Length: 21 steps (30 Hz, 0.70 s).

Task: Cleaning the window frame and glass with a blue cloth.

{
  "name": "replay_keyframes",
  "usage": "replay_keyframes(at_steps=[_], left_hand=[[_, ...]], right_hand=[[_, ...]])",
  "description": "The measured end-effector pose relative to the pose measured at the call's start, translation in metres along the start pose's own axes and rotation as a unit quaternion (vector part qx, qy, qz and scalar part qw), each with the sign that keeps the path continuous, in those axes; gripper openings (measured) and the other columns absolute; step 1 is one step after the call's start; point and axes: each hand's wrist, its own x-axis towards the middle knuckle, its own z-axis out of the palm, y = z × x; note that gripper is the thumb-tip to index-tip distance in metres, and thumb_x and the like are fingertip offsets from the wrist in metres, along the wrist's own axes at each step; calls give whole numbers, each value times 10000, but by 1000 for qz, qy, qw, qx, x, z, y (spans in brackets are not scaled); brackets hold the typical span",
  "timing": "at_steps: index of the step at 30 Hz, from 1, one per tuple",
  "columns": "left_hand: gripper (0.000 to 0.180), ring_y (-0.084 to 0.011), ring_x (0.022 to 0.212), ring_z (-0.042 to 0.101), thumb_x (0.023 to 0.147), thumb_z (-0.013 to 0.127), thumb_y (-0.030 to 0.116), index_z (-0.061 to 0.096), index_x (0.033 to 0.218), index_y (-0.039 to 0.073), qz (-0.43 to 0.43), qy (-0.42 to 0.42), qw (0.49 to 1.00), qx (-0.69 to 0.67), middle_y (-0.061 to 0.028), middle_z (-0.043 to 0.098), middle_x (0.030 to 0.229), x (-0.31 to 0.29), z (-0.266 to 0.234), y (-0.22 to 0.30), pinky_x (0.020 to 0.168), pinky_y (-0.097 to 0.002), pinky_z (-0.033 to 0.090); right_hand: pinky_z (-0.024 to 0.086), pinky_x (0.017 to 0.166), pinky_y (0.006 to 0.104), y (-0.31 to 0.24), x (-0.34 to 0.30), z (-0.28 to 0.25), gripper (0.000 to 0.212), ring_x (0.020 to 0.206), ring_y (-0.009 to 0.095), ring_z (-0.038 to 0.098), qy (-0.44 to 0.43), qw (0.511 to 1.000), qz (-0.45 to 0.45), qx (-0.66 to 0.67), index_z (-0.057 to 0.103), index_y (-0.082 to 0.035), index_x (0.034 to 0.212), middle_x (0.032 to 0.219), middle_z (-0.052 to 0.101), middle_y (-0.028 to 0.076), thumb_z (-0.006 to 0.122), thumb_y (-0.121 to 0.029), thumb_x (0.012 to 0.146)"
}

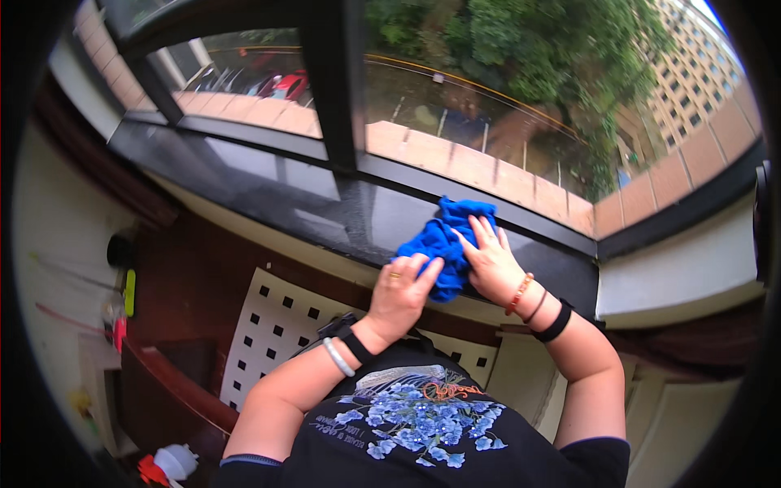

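Observation:
A crumpled blue cloth (439, 236) lies bunched on the dark window sill (313, 213), part of it hanging over the near edge. My left hand (400, 293) grips the cloth's lower left side, its fingers curled and a ring on one of them. At the right side, my right hand (492, 264) has hold of the cloth between thumb and fingers, the fingers fairly straight along its top. The cloth hides the sill under it and some fingertips.
Beyond the sill stand the dark window frame (346, 98) and glass, with trees and parked cars outside. Below it are a white panel with black squares (272, 325) and a brown wooden chair (175, 382). Curtains (114, 167) hang at both sides.

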Motion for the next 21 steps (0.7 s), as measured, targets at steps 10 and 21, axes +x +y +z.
replay_keyframes(at_steps=[10, 21], left_hand=[[628, -335, 1257, 405, 727, 682, 174, 489, 1292, -20, -24, 10, 999, 34, -183, 450, 1340, -21, -13, -50, 1093, -456, 323], [599, -362, 1333, 341, 810, 601, 109, 398, 1345, -68, -170, 65, 974, 136, -222, 381, 1411, -37, -93, -205, 1142, -494, 229]], right_hand=[[143, 1137, 544, -30, 90, 2, 1172, 1375, 545, 123, -134, 976, -145, 92, 208, 103, 1428, 1454, 176, 390, 801, -518, 630], [219, 1100, 586, -167, 269, 41, 960, 1381, 503, 156, -110, 979, -161, 56, 237, 137, 1393, 1476, 168, 350, 681, -466, 793]])
